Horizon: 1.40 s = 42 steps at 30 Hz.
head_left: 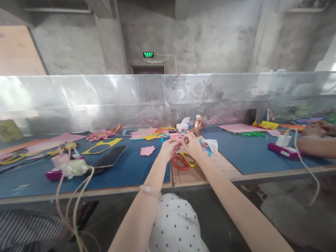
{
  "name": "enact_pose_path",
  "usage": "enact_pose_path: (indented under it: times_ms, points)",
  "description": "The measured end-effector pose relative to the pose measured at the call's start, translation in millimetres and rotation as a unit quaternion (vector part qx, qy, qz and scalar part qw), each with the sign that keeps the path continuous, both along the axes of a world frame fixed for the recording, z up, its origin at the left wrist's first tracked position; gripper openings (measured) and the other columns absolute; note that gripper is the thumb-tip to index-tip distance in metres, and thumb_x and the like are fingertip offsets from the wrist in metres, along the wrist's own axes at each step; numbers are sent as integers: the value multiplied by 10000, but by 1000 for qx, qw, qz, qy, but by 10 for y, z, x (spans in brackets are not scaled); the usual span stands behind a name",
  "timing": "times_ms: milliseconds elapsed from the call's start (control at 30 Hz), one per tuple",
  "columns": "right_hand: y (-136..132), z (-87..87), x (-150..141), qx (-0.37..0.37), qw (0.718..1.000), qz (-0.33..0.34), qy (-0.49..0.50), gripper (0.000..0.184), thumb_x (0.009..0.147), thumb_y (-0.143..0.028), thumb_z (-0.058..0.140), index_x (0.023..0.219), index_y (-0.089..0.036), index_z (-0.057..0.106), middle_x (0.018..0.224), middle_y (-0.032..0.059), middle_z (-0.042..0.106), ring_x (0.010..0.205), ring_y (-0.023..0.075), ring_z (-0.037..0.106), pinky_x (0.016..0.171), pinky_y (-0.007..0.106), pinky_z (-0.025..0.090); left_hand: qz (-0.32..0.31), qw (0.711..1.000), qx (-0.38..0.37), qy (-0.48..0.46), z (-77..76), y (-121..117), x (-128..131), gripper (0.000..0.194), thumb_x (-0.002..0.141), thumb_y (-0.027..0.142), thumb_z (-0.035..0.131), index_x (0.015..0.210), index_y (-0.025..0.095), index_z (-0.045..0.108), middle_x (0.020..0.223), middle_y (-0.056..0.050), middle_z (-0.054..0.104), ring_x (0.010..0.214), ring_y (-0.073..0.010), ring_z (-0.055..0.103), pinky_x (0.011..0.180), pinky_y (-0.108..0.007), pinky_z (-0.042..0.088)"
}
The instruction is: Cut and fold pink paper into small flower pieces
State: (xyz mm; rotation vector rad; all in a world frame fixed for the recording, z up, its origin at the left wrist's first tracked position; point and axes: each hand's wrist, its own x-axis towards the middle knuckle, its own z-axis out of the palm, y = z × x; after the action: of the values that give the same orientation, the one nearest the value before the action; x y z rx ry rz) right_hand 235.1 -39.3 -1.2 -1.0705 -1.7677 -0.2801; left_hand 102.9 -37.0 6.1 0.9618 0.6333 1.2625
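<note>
My left hand [168, 149] and my right hand [193, 144] meet above the middle of the table, fingertips close together and pinching. What sits between them is too small to make out. Pink paper [176, 135] with blue bits lies just behind the fingers. Under my wrists rest scissors handles, a red loop [180, 168] and a yellow loop [193, 165]; their blades are hidden. Left of my left hand is a small stack of pink paper pieces [147, 151]. Blue scraps [209, 151] and a white tissue [212, 145] lie beyond my right hand.
A brown bottle [197, 126] stands behind my hands. To the left are a black phone [111, 158], cut yellow paper [112, 141] and a purple device with cords [54, 174]. On the right, another person's hand [313, 130] is near a purple device [285, 152]. A perforated metal screen [105, 101] backs the table.
</note>
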Motion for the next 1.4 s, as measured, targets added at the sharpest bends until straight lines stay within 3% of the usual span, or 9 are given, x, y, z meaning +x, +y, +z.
enact_pose_path:
  times_ms: [167,467,1033,1400]
  points:
    - [-32,10,-4,28,996,-48,-64,116,796,-234,422,850,-178,508,896,76,527,797,169,512,671,263,415,-1,1000,8,-7,-4,23,2,190,551,87,698,669,118,553,645,-52,639,611,-130,609,731,-302,453]
    - [20,-43,4,62,982,-74,-165,174,848,-237,369,859,-190,536,944,77,529,888,173,505,683,257,413,-13,1000,14,-6,-25,46,4,159,565,86,680,683,119,578,649,-37,629,616,-113,603,761,-298,448]
    - [4,-28,-8,66,984,-83,-140,194,852,-242,356,841,-177,539,928,88,543,862,173,513,668,251,402,-57,997,45,-29,-48,69,-2,189,526,134,714,670,115,594,681,-41,629,656,-117,589,753,-288,443]
    - [38,-58,-48,73,984,-116,-109,139,827,-220,392,802,-170,519,906,72,547,726,141,537,556,223,402,-82,994,65,-29,-44,57,-6,187,526,167,716,658,136,586,694,-20,619,676,-111,577,775,-295,428]
